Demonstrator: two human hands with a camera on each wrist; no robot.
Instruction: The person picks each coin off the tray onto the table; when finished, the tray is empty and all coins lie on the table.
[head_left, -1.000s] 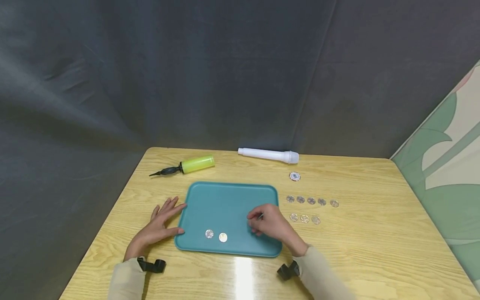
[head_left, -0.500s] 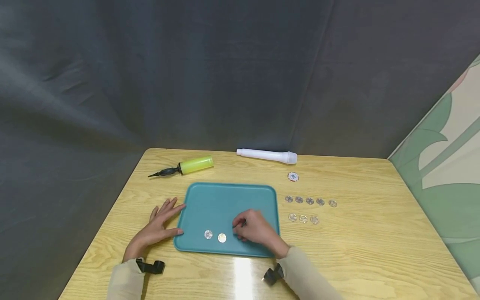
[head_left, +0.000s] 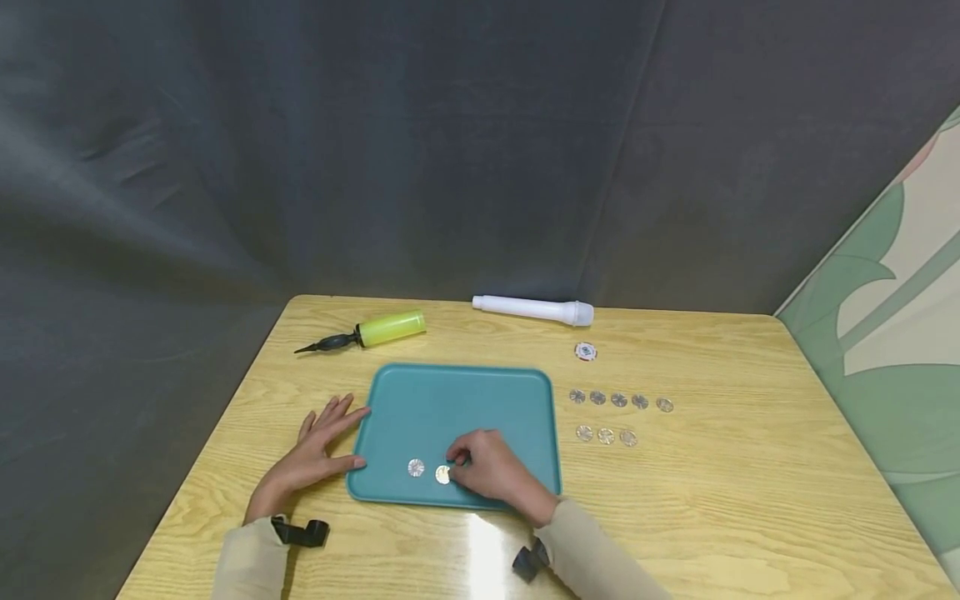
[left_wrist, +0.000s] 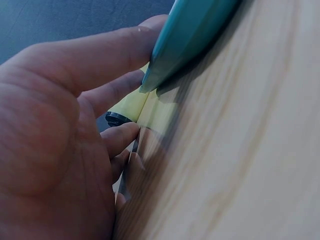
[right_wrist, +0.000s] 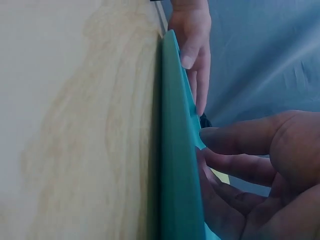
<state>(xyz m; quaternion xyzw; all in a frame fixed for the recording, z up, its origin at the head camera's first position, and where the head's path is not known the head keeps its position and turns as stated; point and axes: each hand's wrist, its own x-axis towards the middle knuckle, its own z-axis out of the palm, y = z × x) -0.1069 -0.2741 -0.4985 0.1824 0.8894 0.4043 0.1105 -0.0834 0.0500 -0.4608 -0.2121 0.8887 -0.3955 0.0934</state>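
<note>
A teal tray (head_left: 465,383) lies on the table with two shiny, silver coin-like discs on its floor. My left hand (head_left: 311,458) is spread along the tray's left edge, thumb and index finger touching the rim. Over the tray's front half is my right hand (head_left: 487,467), fingers bent, with the thumb tip overlapping the right-hand disc (head_left: 441,474); I cannot tell if it pinches it. The left-hand disc (head_left: 416,467) lies apart from the fingers. In the right wrist view, the tray wall (right_wrist: 180,175) partly hides the right fingertips.
Right of the tray, silver discs (head_left: 618,400) lie in a row of several, with a row of three (head_left: 606,436) nearer me. Behind them are a poker chip (head_left: 586,351) and a white toy microphone (head_left: 532,309). A yellow-green hand pump (head_left: 390,328) lies back left. A dark curtain (head_left: 450,150) hangs behind.
My right hand has moved left and slightly toward me across the tray, reaching the right-hand disc. The left hand stays at the rim, and the discs lie as before.
</note>
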